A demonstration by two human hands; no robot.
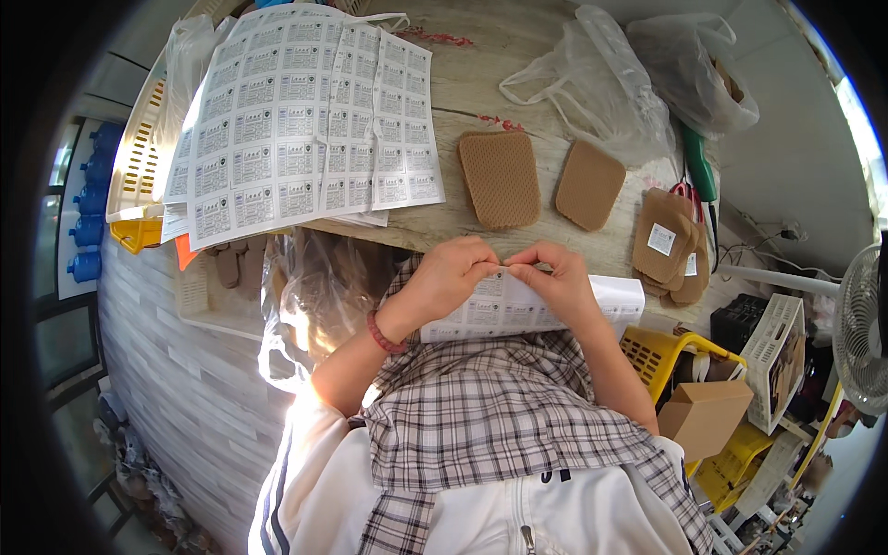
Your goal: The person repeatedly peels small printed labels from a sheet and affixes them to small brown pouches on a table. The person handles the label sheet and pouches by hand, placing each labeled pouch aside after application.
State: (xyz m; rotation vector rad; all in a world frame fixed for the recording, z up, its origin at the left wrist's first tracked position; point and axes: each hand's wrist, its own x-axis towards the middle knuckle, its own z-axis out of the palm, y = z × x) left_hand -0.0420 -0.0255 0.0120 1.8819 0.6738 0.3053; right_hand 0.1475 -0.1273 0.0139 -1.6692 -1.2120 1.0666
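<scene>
My left hand [450, 282], with a red bead bracelet at the wrist, and my right hand [557, 280] meet over my lap, in front of the table edge. Thumb and fingers of each are pinched at the upper edge of a white sheet of printed labels [518, 313]. Exactly what lies between the fingertips is too small to make out. The sheet rests across a checked apron [481, 407]. Beyond the hands, a larger brown textured pad [500, 180] and a smaller brown pad [590, 185] lie flat on the table.
More label sheets [305, 120] overhang the table at the left, by a cream basket [139, 162]. Labelled brown pads [661, 242] are stacked right, near green-handled scissors [700, 162]. Clear plastic bags [615, 88] lie behind. A yellow crate [659, 354] and a fan [860, 328] stand right.
</scene>
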